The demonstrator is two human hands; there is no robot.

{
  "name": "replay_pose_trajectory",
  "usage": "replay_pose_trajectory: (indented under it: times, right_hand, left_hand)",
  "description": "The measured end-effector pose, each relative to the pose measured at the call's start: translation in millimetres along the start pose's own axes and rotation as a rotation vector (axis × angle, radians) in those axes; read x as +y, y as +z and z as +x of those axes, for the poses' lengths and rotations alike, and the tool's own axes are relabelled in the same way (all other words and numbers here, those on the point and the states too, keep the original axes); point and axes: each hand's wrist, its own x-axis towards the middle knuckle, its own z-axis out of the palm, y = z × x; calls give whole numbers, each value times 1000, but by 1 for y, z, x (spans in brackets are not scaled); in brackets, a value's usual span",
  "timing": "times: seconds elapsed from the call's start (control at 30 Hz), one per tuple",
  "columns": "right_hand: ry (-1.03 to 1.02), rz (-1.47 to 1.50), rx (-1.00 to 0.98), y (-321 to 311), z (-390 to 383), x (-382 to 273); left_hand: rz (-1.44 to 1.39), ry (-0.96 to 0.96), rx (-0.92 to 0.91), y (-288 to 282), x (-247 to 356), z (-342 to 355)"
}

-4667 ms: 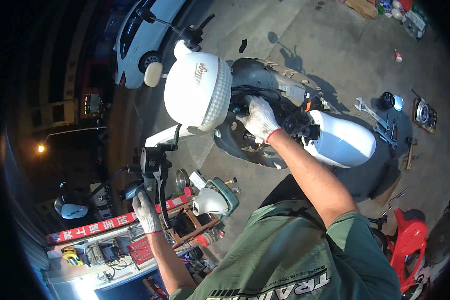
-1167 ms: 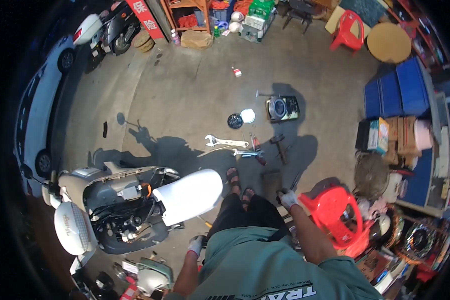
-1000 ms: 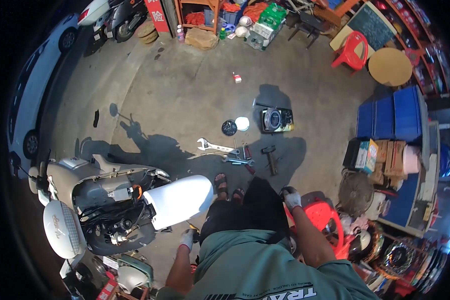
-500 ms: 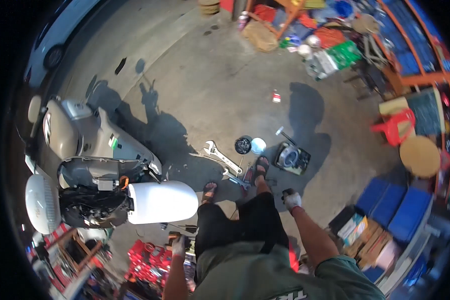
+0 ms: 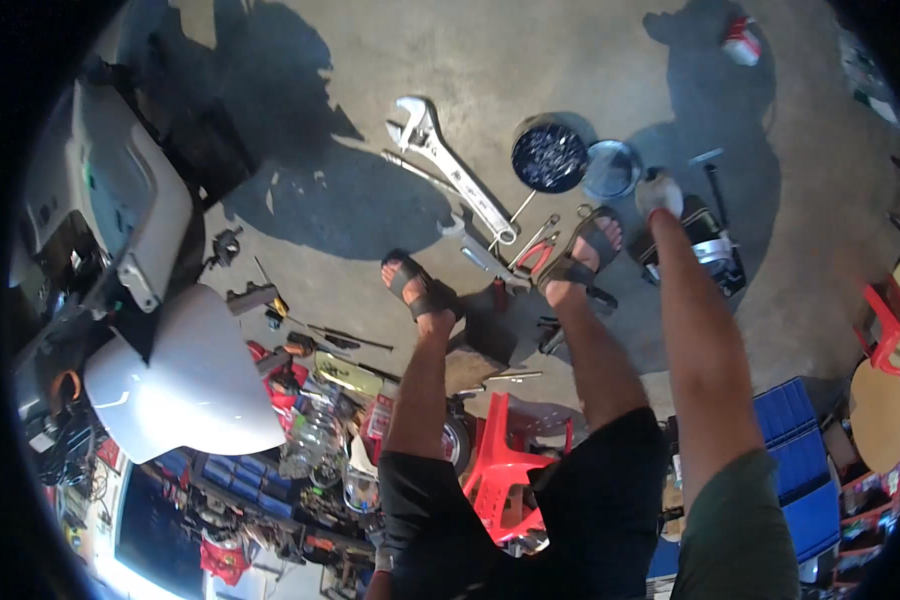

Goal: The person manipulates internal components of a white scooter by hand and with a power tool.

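Down on the concrete, the black boxy device (image 5: 708, 243) lies beside a round tin (image 5: 549, 155); the gloved right hand (image 5: 658, 192) reaches just over it, grip unclear. Seemingly mid-reach, it next needs a firm close. Left hand unseen.

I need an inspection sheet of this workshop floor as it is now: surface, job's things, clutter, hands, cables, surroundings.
Surface: bare concrete floor, sunlit with hard shadows.
Job's things: black boxy device under the right hand; dark round tin and its lid beside it.
Clutter: big adjustable wrench, red-handled pliers, small tools near the sandalled feet.
Hands: right hand, gloved, reaching down at the device, grip unclear; left hand not in view.
Cables: tangled wires by the scooter.
Surroundings: white scooter, red plastic stool, blue crates.
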Motion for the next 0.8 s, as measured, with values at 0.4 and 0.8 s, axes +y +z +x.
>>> replay_pose_trajectory:
  times: [0.4, 0.8]
  right_hand:
    - [17, 250, 145, 5, -2, -9]
    - [-550, 396, 366, -46, -118, -132]
  left_hand:
    - [-601, 506, 290, 177, 146, 227]
    - [-611, 384, 264, 172, 119, 235]
